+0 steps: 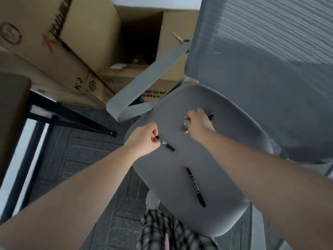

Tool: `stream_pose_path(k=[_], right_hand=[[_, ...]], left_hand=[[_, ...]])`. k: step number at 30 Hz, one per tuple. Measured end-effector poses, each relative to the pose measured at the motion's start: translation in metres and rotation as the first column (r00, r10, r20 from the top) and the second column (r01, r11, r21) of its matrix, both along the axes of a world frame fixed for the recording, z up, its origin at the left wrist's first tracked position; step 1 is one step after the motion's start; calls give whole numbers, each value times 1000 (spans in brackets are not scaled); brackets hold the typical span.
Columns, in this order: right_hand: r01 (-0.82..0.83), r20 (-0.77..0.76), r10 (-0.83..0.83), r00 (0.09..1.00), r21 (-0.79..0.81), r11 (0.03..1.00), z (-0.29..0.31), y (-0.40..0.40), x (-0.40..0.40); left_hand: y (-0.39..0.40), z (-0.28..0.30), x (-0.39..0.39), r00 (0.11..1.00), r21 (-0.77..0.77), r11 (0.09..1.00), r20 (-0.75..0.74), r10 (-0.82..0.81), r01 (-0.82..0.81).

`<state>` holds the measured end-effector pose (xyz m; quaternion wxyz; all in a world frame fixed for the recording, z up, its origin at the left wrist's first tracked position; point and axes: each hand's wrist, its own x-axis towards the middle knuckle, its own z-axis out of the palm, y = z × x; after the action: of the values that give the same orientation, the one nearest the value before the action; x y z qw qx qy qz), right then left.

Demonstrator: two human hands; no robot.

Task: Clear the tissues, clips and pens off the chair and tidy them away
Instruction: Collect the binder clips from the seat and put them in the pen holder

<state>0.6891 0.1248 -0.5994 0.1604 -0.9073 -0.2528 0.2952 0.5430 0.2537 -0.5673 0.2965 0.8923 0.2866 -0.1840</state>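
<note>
Plaid trousers [167,230] and one pale shoe [152,200] fill the near edge, beside the near left side of the grey seat [216,177]. My two bare forearms reach from the near corners toward the seat.

Left hand [144,140]: fingers curled together and pinched on the end of a black pen [168,146], at the seat's left edge. The pen points rightward and toward me; its tip is at the seat surface.

Right hand [197,123]: fingers bunched over the middle of the seat, closed on a second black pen [210,116] whose tip sticks out to the far right of the knuckles. A teal clip [185,125] shows at the fingers' left side, with a small metal piece [186,131] just below it; whether the hand holds these I cannot tell.

A third pen, a black marker [196,187], lies loose on the near half of the seat, lengthwise, well apart from both hands.

Surroundings: a grey armrest [144,85] to the far left of the seat; a mesh backrest [266,51] to the far right; cardboard boxes [72,42] stacked at far left; a dark desk edge [12,109] at left, over dark carpet [86,150].
</note>
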Motion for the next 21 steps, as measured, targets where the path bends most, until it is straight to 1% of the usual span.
stream_pose_path(k=[2,5,7,12,15,18,21], right_hand=[[-55,5,55,998,22,998,24,5,-7],[-149,15,148,989,52,987,61,20,-19],[-215,33,213,976,69,974,86,34,-30],[-385,126,372,920,104,917,146,77,-75],[-501,181,479,859,103,859,178,106,-119],[-574,229,541,809,112,811,207,131,-175],[-662,302,608,734,122,740,228,156,-243]], left_hand=[[5,25,-14,999,23,999,12,33,-33],[13,62,-43,990,40,990,27,136,-137],[19,84,-66,985,58,984,46,168,-170],[39,132,-133,962,120,959,126,242,-257],[51,159,-185,939,154,934,178,295,-322],[62,179,-246,917,191,906,214,338,-378],[73,194,-317,885,204,869,228,405,-451]])
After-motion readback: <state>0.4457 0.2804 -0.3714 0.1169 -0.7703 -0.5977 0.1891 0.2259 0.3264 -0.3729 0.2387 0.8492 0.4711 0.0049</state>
